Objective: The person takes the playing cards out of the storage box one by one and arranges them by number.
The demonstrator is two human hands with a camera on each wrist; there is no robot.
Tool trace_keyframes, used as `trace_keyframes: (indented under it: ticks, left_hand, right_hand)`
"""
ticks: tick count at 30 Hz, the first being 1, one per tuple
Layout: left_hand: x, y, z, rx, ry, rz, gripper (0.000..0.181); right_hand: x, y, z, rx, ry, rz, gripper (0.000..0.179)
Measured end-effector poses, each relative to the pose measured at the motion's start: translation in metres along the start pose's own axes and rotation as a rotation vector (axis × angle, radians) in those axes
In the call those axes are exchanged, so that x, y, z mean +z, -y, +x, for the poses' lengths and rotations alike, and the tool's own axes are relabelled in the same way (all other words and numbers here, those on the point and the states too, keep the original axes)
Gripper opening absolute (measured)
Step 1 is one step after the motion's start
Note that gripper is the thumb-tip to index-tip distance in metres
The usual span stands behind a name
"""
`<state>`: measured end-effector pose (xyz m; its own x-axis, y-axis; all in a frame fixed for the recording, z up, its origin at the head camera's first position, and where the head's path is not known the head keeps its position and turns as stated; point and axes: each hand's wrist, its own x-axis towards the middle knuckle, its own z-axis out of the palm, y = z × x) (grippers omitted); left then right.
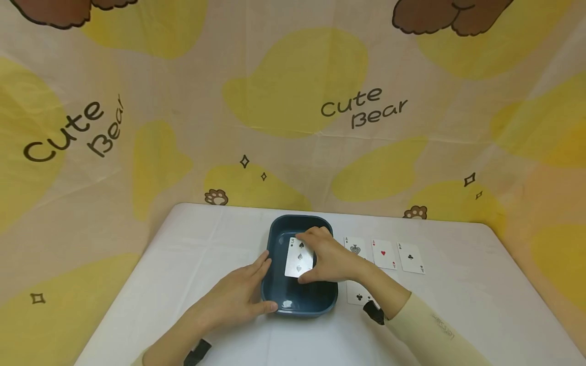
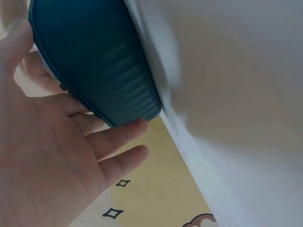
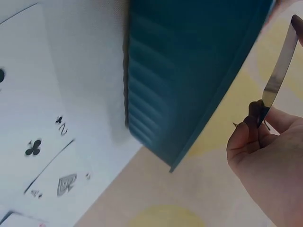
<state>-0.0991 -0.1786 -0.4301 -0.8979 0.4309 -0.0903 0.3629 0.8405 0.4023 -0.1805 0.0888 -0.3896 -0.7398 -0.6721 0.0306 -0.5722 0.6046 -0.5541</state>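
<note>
A dark blue rectangular tray stands on the white table. My left hand rests against its left side, thumb on the near rim; in the left wrist view the fingers of this hand lie nearly straight along the tray wall. Over the tray, my right hand holds a playing card, a three of spades, by its edges between thumb and fingers. The right wrist view shows the card nearly edge-on, above the rim, in the right hand.
Right of the tray lie an ace of spades, an ace of hearts and an ace of clubs in a row. A two of clubs lies nearer, partly covered by the right arm. A patterned cloth hangs behind the table.
</note>
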Motion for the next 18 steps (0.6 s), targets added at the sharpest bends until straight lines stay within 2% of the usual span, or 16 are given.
trace_keyframes:
  ticks: [18]
  left_hand:
    - [-0.001,-0.002,0.0,0.016,-0.004,0.01,0.102]
  right_hand:
    - [-0.018,-0.012,-0.051,0.022,-0.049,-0.022,0.094]
